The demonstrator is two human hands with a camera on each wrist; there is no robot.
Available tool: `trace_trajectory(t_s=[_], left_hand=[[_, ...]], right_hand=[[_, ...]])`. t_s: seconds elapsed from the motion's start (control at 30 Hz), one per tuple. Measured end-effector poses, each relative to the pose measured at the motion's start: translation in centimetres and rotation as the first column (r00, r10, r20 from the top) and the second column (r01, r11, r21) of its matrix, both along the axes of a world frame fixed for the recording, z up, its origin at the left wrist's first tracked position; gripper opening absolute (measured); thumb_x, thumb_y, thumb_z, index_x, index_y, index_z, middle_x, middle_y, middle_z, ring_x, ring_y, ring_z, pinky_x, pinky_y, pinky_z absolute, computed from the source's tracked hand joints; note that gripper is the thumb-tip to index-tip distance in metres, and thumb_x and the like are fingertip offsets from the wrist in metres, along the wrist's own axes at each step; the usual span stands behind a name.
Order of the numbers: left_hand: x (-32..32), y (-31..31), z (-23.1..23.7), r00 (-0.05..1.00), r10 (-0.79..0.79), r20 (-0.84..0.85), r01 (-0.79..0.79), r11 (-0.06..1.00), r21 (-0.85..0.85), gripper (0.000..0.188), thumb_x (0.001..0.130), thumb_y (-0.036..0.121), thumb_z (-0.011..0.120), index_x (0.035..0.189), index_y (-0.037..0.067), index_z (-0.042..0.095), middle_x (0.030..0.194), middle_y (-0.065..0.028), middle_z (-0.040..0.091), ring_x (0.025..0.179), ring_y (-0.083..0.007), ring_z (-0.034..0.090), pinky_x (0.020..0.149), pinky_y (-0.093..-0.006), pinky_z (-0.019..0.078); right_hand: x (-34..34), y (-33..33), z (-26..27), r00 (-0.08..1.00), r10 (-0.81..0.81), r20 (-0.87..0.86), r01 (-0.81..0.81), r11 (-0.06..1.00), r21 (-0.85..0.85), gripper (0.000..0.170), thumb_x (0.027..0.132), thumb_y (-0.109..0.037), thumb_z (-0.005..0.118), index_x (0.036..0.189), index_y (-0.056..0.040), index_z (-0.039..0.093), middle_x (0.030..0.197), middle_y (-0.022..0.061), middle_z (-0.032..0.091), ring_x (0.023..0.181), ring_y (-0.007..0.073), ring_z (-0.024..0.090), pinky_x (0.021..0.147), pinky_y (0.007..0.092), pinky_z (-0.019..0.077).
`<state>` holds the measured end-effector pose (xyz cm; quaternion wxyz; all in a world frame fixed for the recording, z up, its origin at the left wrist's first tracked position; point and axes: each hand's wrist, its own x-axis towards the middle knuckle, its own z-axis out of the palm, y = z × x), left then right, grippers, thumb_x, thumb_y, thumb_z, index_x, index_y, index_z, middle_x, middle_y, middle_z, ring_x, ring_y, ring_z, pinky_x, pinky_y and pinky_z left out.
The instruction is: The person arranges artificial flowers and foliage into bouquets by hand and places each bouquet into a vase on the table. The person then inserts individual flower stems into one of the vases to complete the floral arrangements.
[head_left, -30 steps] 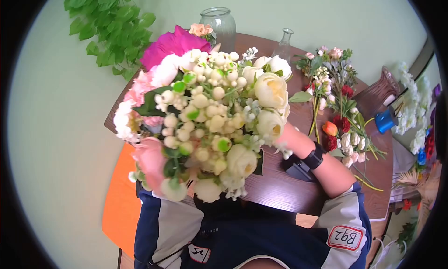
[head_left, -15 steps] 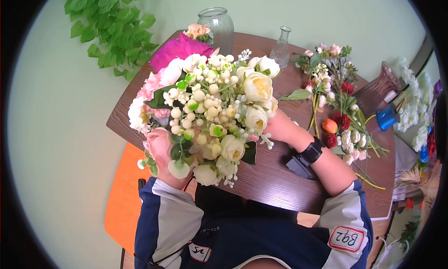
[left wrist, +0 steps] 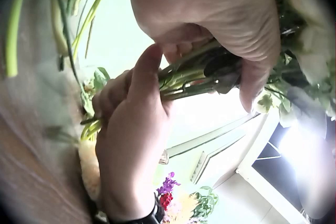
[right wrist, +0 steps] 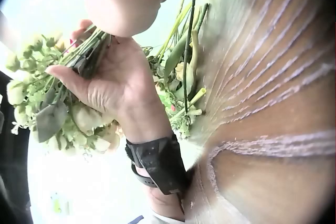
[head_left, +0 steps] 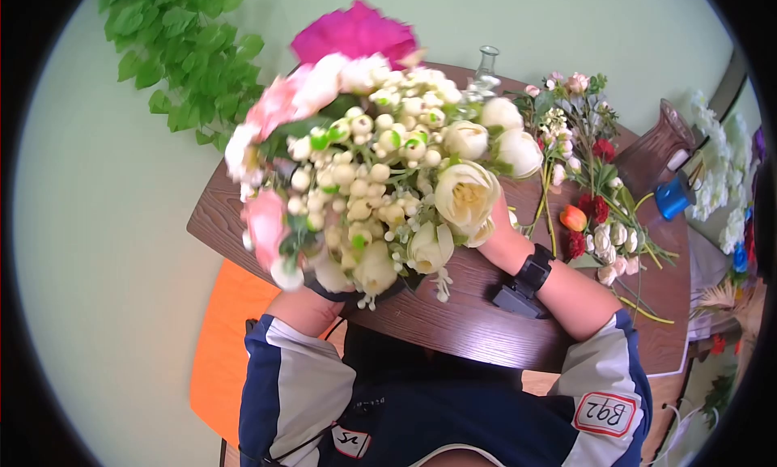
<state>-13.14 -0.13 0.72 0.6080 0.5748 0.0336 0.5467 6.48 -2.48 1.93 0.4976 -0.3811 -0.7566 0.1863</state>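
Observation:
A big bouquet [head_left: 356, 180] of artificial flowers, with cream berries, white and pink blooms and a magenta flower [head_left: 356, 34], fills the middle of the head view. Its bundled stems [left wrist: 191, 74] show in the left wrist view. My left hand [right wrist: 123, 77] holds the bundle just under the flower heads, thumb across the stems. Lower down, my right hand [left wrist: 131, 87] grips the same stems, its thumb close to the left hand. From above, the blooms hide most of both hands; part of the right hand [head_left: 498, 228] shows beside a white rose.
Loose flower stems [head_left: 595, 200] lie on the right of the brown table [head_left: 453, 305]. Beyond them are a ribbed vase [head_left: 655, 151] and a blue ribbon roll [head_left: 673, 198]. A slim glass bottle [head_left: 486, 62] stands at the back. An orange seat [head_left: 227, 346] is at the left.
The bouquet has tilted and shifted, its magenta flower going up and right, its white roses right. It now covers the large glass jar seen before. Both hands stay at the bouquet.

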Motion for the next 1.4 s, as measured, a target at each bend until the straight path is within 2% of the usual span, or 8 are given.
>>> trace_trajectory(t_s=[0.27,0.47,0.57,0.63,1.1,1.2,1.23,1.4], left_hand=[[0.2,1.1,-2.2,1.0,-0.007,-0.023,0.006,0.999,-0.037,0.03,0.082,0.022,0.058,0.061,0.012,0.039,0.053,0.0026,0.037,0.047,-0.0103,0.035,0.05,-0.0257,0.0292],[0.0,1.2,-3.7,0.999,0.005,-0.038,-0.008,0.998,-0.07,0.03,0.082,0.022,0.058,0.061,0.012,0.039,0.053,0.0027,0.037,0.048,-0.0103,0.035,0.052,-0.026,0.0296],[0.1,1.4,-4.3,0.999,0.003,-0.044,-0.007,0.997,-0.083,0.03,0.083,0.022,0.057,0.062,0.012,0.039,0.054,0.0028,0.036,0.049,-0.0103,0.035,0.053,-0.0261,0.0298],[0.1,1.3,-4.6,0.999,0.006,-0.047,-0.011,0.996,-0.093,0.03,0.083,0.022,0.057,0.062,0.012,0.039,0.054,0.0029,0.036,0.049,-0.0103,0.035,0.054,-0.0262,0.0299],[0.9,1.8,-5.6,0.997,0.032,-0.069,-0.041,0.989,-0.143,0.029,0.084,0.023,0.056,0.064,0.012,0.039,0.056,0.0033,0.035,0.052,-0.0104,0.035,0.058,-0.0268,0.0307],[3.6,-0.7,3.5,0.971,-0.229,-0.069,0.23,0.973,0.002,0.032,0.084,0.023,0.056,0.062,0.013,0.037,0.056,0.0039,0.034,0.053,-0.0099,0.033,0.057,-0.0256,0.029],[3.2,-0.8,3.2,0.984,-0.073,-0.16,0.064,0.996,-0.063,0.031,0.084,0.022,0.057,0.062,0.012,0.037,0.056,0.0039,0.034,0.053,-0.0099,0.033,0.057,-0.026,0.0292],[3.9,-0.6,3.9,0.98,-0.189,-0.054,0.188,0.982,-0.027,0.028,0.085,0.019,0.055,0.065,0.012,0.037,0.056,0.003,0.033,0.054,-0.0098,0.034,0.059,-0.0263,0.03]], right_hand=[[0.0,-0.3,-0.2,0.974,-0.062,0.217,0.026,0.986,0.167,0.018,0.066,-0.022,0.069,0.075,-0.0081,0.061,0.066,0.0145,0.06,0.062,0.0317,0.059,0.051,0.0386,0.0461],[-0.8,0.0,0.0,0.999,0.037,0.023,-0.042,0.972,0.231,0.015,0.063,-0.016,0.069,0.072,-0.0074,0.059,0.059,0.0097,0.053,0.054,0.027,0.05,0.067,0.035,0.037],[-0.5,-0.2,1.0,0.969,-0.027,0.244,-0.057,0.942,0.33,0.014,0.065,-0.011,0.068,0.076,-0.0071,0.061,0.068,0.0124,0.058,0.06,0.0294,0.055,0.066,0.0372,0.0414],[-0.9,-0.2,-0.3,0.978,0.21,-0.008,-0.21,0.976,-0.056,0.014,0.068,-0.007,0.065,0.081,-0.0082,0.061,0.074,0.0137,0.061,0.067,0.0325,0.058,0.064,0.0387,0.046],[-0.8,0.1,-0.6,0.96,0.25,0.123,-0.239,0.966,-0.101,0.017,0.072,-0.009,0.061,0.089,-0.0086,0.061,0.072,0.0172,0.061,0.067,0.036,0.059,0.061,0.04,0.0478],[-0.8,0.1,-0.5,0.962,0.249,0.113,-0.23,0.96,-0.159,0.017,0.072,-0.009,0.061,0.088,-0.0081,0.061,0.071,0.0176,0.06,0.066,0.0365,0.058,0.06,0.0403,0.0477],[-0.8,0.0,-0.3,0.964,0.243,0.103,-0.225,0.961,-0.158,0.015,0.072,-0.01,0.062,0.088,-0.0074,0.061,0.07,0.0178,0.06,0.066,0.0365,0.058,0.059,0.0405,0.0476],[-0.6,-0.1,0.4,0.965,0.202,0.165,-0.178,0.973,-0.147,0.022,0.076,-0.017,0.063,0.092,-0.0054,0.055,0.071,0.0185,0.06,0.066,0.0376,0.058,0.058,0.0415,0.0473]])
